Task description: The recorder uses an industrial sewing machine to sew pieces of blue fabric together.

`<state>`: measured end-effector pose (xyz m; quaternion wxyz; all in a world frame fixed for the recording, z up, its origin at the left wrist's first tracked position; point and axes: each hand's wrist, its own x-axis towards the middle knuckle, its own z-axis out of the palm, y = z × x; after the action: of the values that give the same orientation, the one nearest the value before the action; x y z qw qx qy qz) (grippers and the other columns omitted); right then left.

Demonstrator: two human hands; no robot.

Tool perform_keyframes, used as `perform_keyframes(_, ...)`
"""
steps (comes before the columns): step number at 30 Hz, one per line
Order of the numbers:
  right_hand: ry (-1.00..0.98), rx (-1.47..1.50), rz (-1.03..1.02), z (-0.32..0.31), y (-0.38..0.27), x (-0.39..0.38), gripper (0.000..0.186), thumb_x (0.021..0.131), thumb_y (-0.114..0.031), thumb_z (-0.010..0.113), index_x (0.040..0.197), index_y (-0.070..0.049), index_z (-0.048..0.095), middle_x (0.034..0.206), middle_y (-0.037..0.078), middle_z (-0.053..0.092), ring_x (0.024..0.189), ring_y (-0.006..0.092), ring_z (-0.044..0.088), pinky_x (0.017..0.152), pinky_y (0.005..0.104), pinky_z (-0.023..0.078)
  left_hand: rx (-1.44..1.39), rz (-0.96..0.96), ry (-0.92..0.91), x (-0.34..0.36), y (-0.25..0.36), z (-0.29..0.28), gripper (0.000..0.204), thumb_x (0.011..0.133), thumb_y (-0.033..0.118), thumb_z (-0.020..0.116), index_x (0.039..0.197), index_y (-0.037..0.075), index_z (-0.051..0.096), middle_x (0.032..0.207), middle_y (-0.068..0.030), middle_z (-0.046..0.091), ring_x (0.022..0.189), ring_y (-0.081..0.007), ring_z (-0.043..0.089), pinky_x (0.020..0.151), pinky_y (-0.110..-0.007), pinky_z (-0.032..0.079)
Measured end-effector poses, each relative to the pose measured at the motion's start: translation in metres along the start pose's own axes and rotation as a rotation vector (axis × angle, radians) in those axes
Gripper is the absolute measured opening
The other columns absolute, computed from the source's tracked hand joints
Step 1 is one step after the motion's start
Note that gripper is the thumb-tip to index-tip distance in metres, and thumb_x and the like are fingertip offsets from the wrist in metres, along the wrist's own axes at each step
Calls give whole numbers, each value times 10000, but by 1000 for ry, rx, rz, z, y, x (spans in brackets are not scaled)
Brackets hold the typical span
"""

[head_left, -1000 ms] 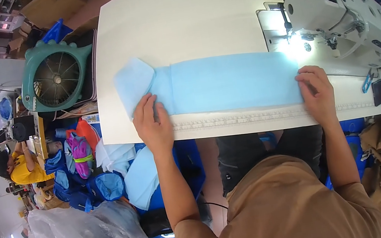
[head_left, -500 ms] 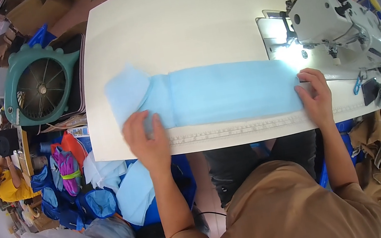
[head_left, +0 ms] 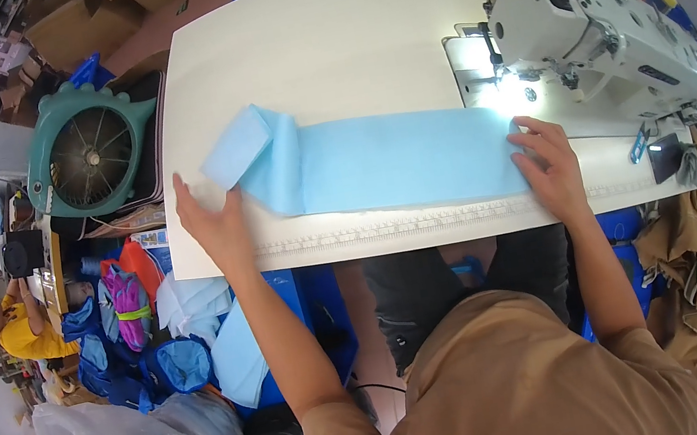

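Note:
A long strip of light blue fabric [head_left: 408,157] lies across the white sewing table. Its left end is folded over, with a loose flap [head_left: 240,148] sticking up and out to the left. My left hand [head_left: 220,230] is open beside that flap, thumb and fingers spread wide; the thumb tip is close to the fabric's lower left edge. At the strip's right end, my right hand [head_left: 553,169] has its bent fingers and thumb on the edge, holding it. The lit needle area of a white sewing machine [head_left: 603,27] is just beyond this hand.
A printed ruler strip [head_left: 423,222] runs along the table's near edge. Left of the table stand a green fan [head_left: 87,155], colourful bags [head_left: 127,300] and more light blue pieces [head_left: 238,356]. Small blue snips [head_left: 638,143] lie at the right. A person in yellow [head_left: 22,332] sits far left.
My left hand has let go of the fabric and moved left, fingers spreading. The folded left end has shifted and stands more rolled up. The right hand stays at the right end.

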<state>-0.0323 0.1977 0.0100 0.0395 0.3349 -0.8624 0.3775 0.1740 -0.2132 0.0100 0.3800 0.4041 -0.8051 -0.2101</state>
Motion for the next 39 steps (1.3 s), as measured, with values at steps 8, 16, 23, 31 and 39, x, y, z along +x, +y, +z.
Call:
perform_keyframes(8, 186, -142, 25, 1, 20, -1, 359, 843, -176, 809, 1173, -63, 721, 1289, 93, 669, 1195, 308, 592, 1038, 415, 466, -87, -98, -380, 28, -13, 12, 620, 859, 72, 745, 1444, 24, 546, 1421, -223, 576, 1302, -394, 539, 1123, -475, 408)
perform_keyframes(16, 134, -230, 79, 6, 8, 0, 266, 829, -242, 831, 941, -84, 650, 1238, 73, 636, 1219, 291, 556, 1037, 447, 394, 240, 851, -291, 22, 52, -6, 447, 929, 107, 714, 1363, 38, 631, 1444, -189, 599, 1373, -402, 516, 1163, -489, 371)
perform_keyframes(23, 158, 276, 363, -2, 5, -20, 146, 934, -135, 749, 965, -30, 653, 872, 1, 657, 849, 135, 603, 793, 300, 475, 304, 562, -942, 22, 110, 25, 534, 877, 265, 806, 1332, 35, 649, 1265, -189, 649, 1303, -379, 531, 1155, -476, 366)
perform_keyframes(31, 320, 587, 500, -51, 56, -39, 161, 1003, -174, 698, 1023, -16, 669, 792, -23, 678, 728, 26, 554, 679, 202, 435, 205, 531, -882, -49, 140, 43, 362, 841, 262, 837, 1068, 21, 692, 1009, -132, 663, 1033, -327, 553, 956, -420, 450)
perform_keyframes(39, 429, 504, 560, -71, 96, -38, 190, 990, -210, 716, 1026, -27, 683, 803, -8, 711, 726, 30, 583, 676, 212, 447, -362, -150, -1234, -55, 166, 41, 204, 925, 244, 780, 914, 62, 689, 751, 9, 644, 658, -84, 582, 648, -257, 484)
